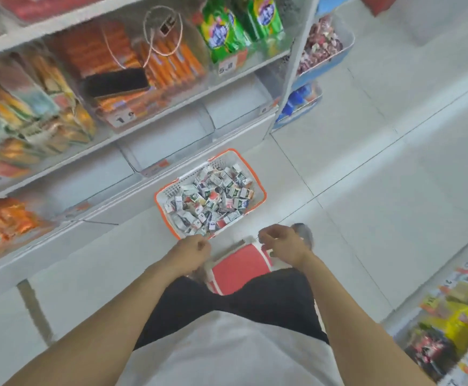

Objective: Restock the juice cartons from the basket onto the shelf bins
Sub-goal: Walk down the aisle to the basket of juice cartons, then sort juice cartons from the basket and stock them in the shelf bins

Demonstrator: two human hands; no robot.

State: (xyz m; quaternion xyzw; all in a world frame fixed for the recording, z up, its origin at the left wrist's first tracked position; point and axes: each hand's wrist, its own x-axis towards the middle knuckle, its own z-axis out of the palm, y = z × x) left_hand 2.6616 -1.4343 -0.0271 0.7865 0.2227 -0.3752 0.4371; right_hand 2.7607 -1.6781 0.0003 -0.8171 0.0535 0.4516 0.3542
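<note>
An orange-rimmed white basket (256,178) stands on the floor beside the shelving, filled with several small juice cartons (210,199). My left hand (189,253) hovers just in front of the basket's near rim, fingers loosely curled, holding nothing. My right hand (281,243) hangs a little to the right at the same height, fingers loosely curled too, with nothing visible in it. Clear shelf bins (166,146) on the low shelf behind the basket look bare.
A red and white stool (238,270) sits below my hands. Upper shelves hold orange snack packs (168,62), green bags (221,29) and a black phone (115,82) with a cable. Another rack of goods (455,316) stands at the right. White tiled floor (380,162) stretches between.
</note>
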